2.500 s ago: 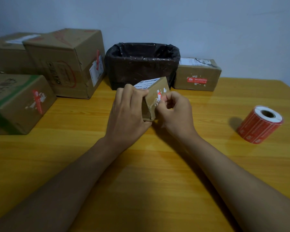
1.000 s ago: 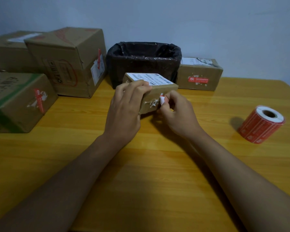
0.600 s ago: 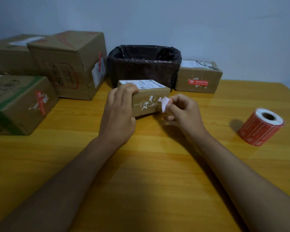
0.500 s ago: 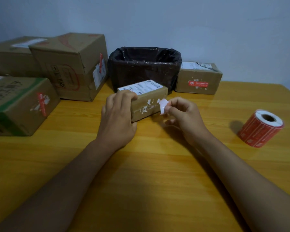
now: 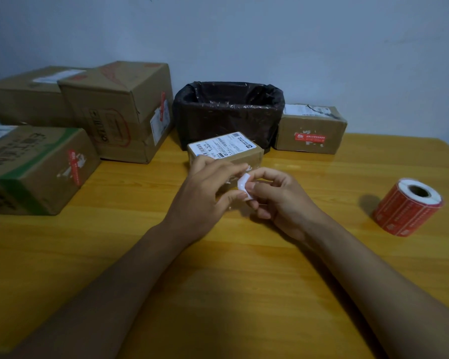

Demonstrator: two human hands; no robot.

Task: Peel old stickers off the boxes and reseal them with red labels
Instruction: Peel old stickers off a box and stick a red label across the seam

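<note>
Head view: left hand (image 5: 205, 195) has released the small box (image 5: 226, 149); both hands now pinch the peeled sticker (image 5: 244, 186).

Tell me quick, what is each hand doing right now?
Left hand: pinching the peeled sticker with thumb and fingers.
Right hand: fingers curled, pinching the same sticker.

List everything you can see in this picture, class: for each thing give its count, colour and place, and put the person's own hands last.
small box: 1, brown with white shipping label on top, table centre, just behind the hands
peeled sticker: 1, white side showing, held between both hands
large boxes: 3, brown, table's left
box with red label: 1, brown, right of the bin
bin: 1, black liner, back centre
label roll: 1, red, lying at table's right
table: 1, yellow wood
left hand: pinches the sticker
right hand: pinches the sticker
</note>
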